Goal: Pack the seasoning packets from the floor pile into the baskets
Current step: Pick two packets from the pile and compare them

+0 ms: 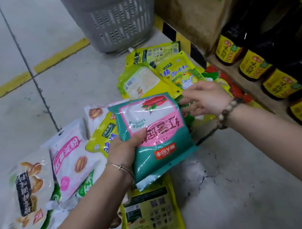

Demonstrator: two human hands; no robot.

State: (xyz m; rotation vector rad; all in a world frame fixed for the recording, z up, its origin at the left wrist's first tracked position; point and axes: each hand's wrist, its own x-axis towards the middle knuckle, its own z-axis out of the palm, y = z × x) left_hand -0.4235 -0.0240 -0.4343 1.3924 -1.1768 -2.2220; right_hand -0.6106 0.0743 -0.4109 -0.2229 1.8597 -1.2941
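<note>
**Teal packet in hand, basket not yet reached**

At the left of the floor: white packets (69, 160) lying flat and overlapping.

Next along: the left hand (126, 150) gripping a teal-and-pink packet (156, 133) by its left edge, thumb across the face, held above the pile.

Behind that, toward the far edge of the floor: a grey basket (114, 22), upright, well apart from the held packet, rim out of view.

Further right: yellow packets (147, 80) heaped near the foot of the shelf.

Then the right hand (204, 99), fingers straight and spread, at the packet's upper right corner; touching or just short, cannot tell.

Far right: dark bottles (278, 84) in a row on a low shelf.

Step in hand, by the look of it: picking one packet off the pile.

Next move: carry forward over the basket rim, then let go inside.
</note>
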